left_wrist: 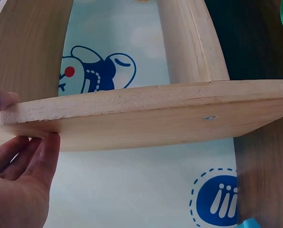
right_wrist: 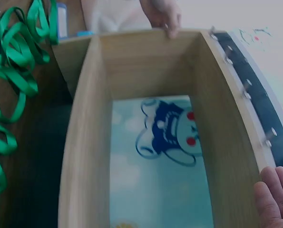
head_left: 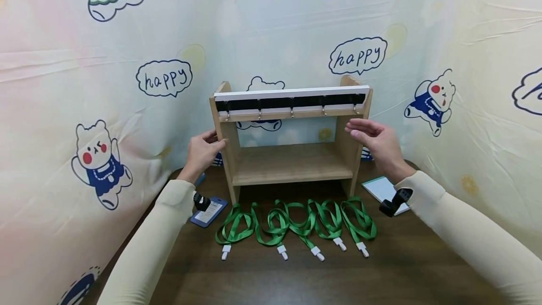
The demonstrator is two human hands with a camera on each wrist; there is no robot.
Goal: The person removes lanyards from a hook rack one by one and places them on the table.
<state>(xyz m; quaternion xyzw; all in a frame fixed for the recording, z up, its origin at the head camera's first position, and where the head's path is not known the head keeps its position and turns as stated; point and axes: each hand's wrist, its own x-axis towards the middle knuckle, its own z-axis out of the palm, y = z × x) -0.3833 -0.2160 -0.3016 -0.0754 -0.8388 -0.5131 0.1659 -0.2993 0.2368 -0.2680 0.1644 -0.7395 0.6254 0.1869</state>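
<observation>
A wooden rack (head_left: 292,161) stands upright on the table, with side panels, a lower shelf and a top rail. Along the rail's front runs a black strip (head_left: 275,103) with several small metal hooks. My left hand (head_left: 202,153) pinches the left side panel (left_wrist: 146,123), thumb on one face and fingers on the other. Beside the right side panel my right hand (head_left: 378,147) is raised with its fingers straight, holding nothing. In the right wrist view its fingers (right_wrist: 274,190) appear near the hook end of the rail; contact cannot be told.
Several coiled green lanyards (head_left: 277,225) with white clips lie in a row before the rack. A blue badge holder (head_left: 209,212) is at the left, and a light-coloured card (head_left: 381,189) partly behind my right wrist. Patterned cloth (head_left: 271,27) surrounds the brown table (head_left: 254,281).
</observation>
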